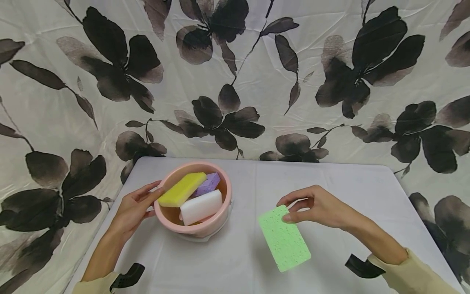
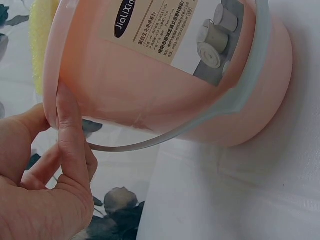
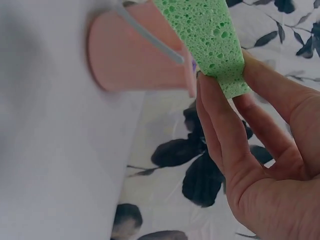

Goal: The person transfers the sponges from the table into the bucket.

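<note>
A pink bucket (image 1: 198, 231) stands on the left part of the table. My left hand (image 1: 133, 210) pinches its rim, thumb on one side and fingers on the other, as the left wrist view shows. Inside the bucket lie a yellow sponge (image 1: 182, 190), a purple sponge (image 1: 208, 184) and a white block (image 1: 202, 207); something pink beneath the block is mostly hidden. Right of the bucket, my right hand (image 1: 319, 207) pinches a green sponge (image 1: 284, 239) by its upper corner, above the table. Pores show on the green sponge's face in the right wrist view.
A white cloth covers the table (image 1: 242, 261). Behind it hangs a floral curtain (image 1: 279, 90). The bucket's pale handle (image 2: 220, 107) hangs down along its side, beside a printed label (image 2: 165, 35).
</note>
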### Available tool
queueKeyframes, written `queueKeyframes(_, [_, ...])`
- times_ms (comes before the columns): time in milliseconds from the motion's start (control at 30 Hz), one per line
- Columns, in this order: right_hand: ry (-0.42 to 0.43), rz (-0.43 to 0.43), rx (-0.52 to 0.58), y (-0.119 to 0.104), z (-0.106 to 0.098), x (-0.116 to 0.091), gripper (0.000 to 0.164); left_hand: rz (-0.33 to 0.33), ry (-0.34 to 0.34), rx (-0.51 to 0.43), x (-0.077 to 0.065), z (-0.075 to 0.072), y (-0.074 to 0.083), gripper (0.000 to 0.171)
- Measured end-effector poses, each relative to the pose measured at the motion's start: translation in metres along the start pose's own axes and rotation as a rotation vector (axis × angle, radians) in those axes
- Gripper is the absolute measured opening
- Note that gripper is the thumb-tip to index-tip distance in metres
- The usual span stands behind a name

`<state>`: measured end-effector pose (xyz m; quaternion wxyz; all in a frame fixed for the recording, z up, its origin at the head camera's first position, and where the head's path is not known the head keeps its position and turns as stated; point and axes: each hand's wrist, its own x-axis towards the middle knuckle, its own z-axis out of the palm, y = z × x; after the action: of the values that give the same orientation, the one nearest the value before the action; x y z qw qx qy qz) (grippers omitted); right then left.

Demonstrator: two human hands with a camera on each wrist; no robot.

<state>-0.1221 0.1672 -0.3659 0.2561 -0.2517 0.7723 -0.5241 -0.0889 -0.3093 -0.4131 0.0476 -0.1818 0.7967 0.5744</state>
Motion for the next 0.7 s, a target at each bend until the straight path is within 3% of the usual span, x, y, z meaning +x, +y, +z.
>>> queueKeyframes(700, [0.044, -0.023, 0.126, -0.039, -0.005, 0.056, 0.043, -0.004, -0.007, 0.006, -0.001, 0.0, 0.002, 0.082])
